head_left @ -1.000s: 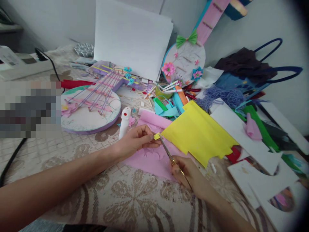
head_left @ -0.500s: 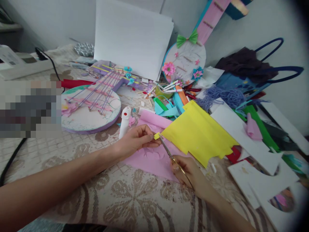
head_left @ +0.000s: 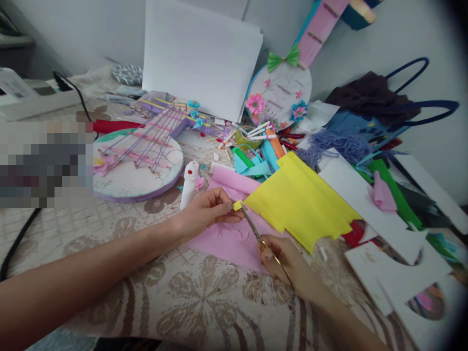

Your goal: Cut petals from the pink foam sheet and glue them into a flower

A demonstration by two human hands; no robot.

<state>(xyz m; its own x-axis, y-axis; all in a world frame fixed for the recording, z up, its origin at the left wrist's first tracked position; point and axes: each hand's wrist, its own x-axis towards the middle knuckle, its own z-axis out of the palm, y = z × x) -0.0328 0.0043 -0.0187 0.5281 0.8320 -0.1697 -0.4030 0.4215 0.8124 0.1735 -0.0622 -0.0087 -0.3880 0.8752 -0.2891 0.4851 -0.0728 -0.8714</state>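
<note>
My left hand (head_left: 206, 213) pinches the left corner of a folded yellow paper sheet (head_left: 302, 201) held above the table. My right hand (head_left: 287, 265) grips small scissors (head_left: 252, 227) whose blades meet the yellow sheet's lower left edge, right beside my left fingertips. Under both hands lies a pink sheet (head_left: 230, 241) with cut-out shapes, on a patterned tablecloth (head_left: 183, 292).
A white glue bottle (head_left: 189, 184) lies left of my left hand. A round decorated guitar craft (head_left: 137, 161) lies at the left. White paper sheets (head_left: 199, 53) lean on the wall. Markers (head_left: 252, 131), blue yarn (head_left: 336, 146), white foam pieces (head_left: 387, 219) and a blue bag (head_left: 383, 109) crowd the right.
</note>
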